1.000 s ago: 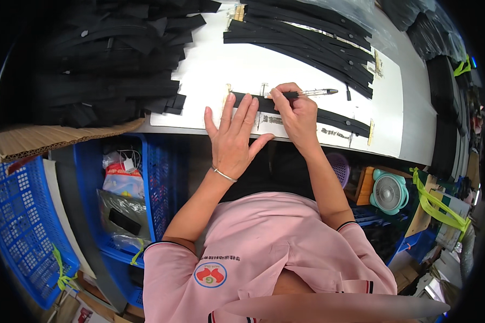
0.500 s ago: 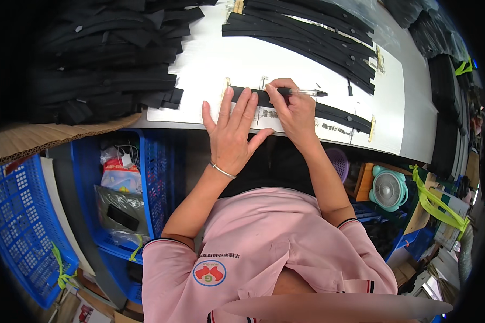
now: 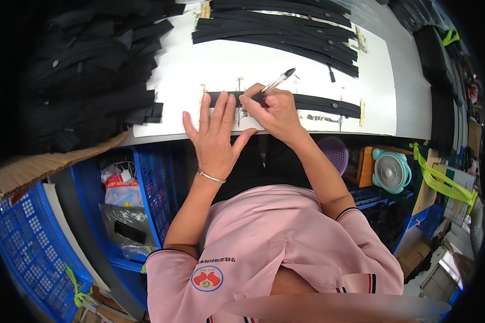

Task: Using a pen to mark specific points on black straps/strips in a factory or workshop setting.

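Note:
A flat black strip [image 3: 323,104] lies lengthwise along the near part of a white board [image 3: 170,110]. My left hand [image 3: 214,141] rests on the strip's left end, its fingers stretched out and spread. My right hand [image 3: 277,114] is closed around a clear pen [image 3: 278,81] with a black end, its back end pointing up and to the right. Just right of my left fingertips, the right hand's fingers are over the strip; the pen's tip is hidden. Dark marks [image 3: 320,118] and drawn lines show on the board beside the strip.
Many black strips [image 3: 275,35] lie at the board's far side, and a large pile [image 3: 91,70] covers the left. A small black piece [image 3: 331,73] sits on the board. Below are blue crates [image 3: 29,242], a cardboard edge [image 3: 59,164] and a teal fan [image 3: 389,171].
The pen has swung from nearly level to a steeper slant as my right hand turned. The whole view has shifted slightly; my left hand stays spread on the strip.

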Available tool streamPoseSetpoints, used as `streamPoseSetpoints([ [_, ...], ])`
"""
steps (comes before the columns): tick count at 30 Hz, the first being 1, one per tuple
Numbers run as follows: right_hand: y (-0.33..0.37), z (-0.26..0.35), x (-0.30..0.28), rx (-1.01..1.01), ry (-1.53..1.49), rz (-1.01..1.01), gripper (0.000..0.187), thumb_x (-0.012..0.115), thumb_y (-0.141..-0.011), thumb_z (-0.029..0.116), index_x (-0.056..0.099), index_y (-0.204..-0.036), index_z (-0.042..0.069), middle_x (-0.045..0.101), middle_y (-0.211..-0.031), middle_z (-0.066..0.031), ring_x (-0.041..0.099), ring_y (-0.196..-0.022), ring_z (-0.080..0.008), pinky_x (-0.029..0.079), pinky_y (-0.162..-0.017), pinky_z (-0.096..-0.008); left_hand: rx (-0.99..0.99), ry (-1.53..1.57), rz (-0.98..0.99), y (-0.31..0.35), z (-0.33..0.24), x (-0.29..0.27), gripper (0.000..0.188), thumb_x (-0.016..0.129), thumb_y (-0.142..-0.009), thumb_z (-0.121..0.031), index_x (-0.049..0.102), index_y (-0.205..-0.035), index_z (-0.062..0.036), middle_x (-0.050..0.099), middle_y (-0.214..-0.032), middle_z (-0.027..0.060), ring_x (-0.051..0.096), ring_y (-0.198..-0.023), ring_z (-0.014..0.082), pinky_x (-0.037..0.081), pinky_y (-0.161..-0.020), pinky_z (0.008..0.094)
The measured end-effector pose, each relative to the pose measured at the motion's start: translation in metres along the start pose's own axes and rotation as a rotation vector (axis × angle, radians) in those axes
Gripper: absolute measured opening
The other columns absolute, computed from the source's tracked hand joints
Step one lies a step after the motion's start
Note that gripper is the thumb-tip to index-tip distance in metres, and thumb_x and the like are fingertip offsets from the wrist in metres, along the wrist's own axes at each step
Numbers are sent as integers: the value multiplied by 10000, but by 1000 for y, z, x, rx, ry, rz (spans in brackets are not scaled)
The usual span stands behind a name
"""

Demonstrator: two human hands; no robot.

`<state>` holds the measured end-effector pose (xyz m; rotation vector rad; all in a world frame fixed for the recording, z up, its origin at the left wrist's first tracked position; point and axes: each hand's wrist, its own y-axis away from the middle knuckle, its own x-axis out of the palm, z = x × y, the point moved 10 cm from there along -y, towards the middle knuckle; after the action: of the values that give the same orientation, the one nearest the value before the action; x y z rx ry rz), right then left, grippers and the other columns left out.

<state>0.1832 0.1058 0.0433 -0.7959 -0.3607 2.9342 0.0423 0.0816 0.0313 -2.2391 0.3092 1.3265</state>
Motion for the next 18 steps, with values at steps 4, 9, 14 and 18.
streamPoseSetpoints([
  [4, 20, -5, -57, 109, -179, -309, 145, 670, -954, 79, 710, -847, -10, 683, -693, -45, 599, -586, -55, 461, -537, -249, 14, -5, -14, 0, -2, -1, 780, 783, -843, -489, 552, -1475, -94, 520, -1538, 46, 333, -1517, 308, 68, -1195, 633],
  [9, 44, -35, -108, 203, -16, -451, 113, 675, -970, 73, 707, -897, -7, 692, -718, -8, 562, -604, -23, 426, -534, -215, 31, -26, -8, 1, -2, -1, 779, 786, -846, -488, 553, -1473, -89, 523, -1538, 52, 337, -1516, 308, 64, -1203, 621],
  [14, 46, -46, -107, 227, -76, -427, 131, 679, -970, 81, 693, -883, -15, 605, -652, 14, 477, -554, -7, 374, -498, -216, 18, -36, 19, 1, -2, 1, 773, 781, -854, -490, 555, -1472, -86, 520, -1542, 55, 330, -1520, 314, 39, -1208, 624],
  [18, 47, -48, -108, 238, -56, -432, 135, 674, -970, 84, 685, -878, -14, 587, -634, 19, 479, -553, -11, 376, -505, -216, 21, -33, 36, 1, -3, 2, 774, 778, -859, -489, 550, -1477, -83, 517, -1544, 64, 326, -1523, 316, 25, -1212, 623],
])
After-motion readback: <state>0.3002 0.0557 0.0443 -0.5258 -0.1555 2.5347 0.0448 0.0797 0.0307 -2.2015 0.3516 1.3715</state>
